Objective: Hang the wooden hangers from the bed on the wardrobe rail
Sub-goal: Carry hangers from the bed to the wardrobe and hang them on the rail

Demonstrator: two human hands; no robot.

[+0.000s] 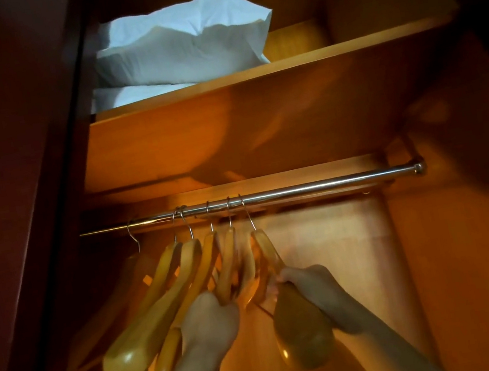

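Several wooden hangers [170, 288] hang by metal hooks on the left half of the chrome wardrobe rail [318, 186]. My left hand [209, 320] grips the lower arm of a middle hanger [229, 265]. The rightmost hanger [269, 254] also has its hook over the rail, and my right hand [310, 284] grips its near arm, whose broad end [303, 334] points toward me. Motion blurs the middle hangers.
White pillows [180, 43] lie on the shelf [281, 64] above the rail. A dark wardrobe door or side panel [11, 192] stands close on the left. The right half of the rail carries no hangers, up to its end bracket [418, 168].
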